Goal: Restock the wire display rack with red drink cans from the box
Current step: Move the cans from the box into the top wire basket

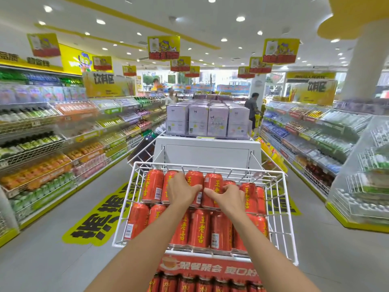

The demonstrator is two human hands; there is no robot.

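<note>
A white wire display rack (208,166) stands in front of me, filled with red drink cans with yellow lettering lying in two rows. My left hand (181,189) rests on a can in the upper row, fingers curled around red can (194,180). My right hand (228,197) grips the neighbouring red can (213,184), thumb against its left side. The lower row of cans (197,228) lies under my forearms. A red box or lower tier (210,268) with more cans sits below the rack's front edge.
A white display stand (207,148) stacked with pale purple cartons (207,121) stands right behind the rack. Drink shelves line the aisle on the left (52,144) and right (315,140). Shoppers stand far back. Grey floor with yellow stickers (101,220) lies on both sides.
</note>
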